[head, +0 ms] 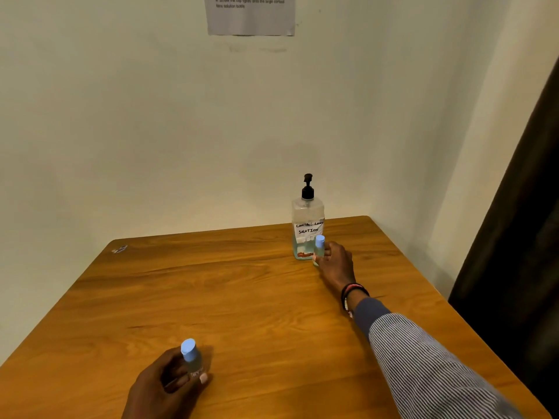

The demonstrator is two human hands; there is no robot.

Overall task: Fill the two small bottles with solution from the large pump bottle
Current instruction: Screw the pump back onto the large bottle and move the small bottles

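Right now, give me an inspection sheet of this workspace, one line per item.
Surface: wooden table, set into a wall corner.
Job's things: large pump bottle, upright at the far side, pump on, part full, handwritten label; near small bottle and far small bottle, both blue-capped.
Clutter: small scrap at the far left table edge, too small to identify.
Grippers: left hand holds the near small bottle; right hand holds the far small bottle beside the pump bottle.
Cables: nothing seen.
Surroundings: printed sheet on the wall; dark curtain at right.
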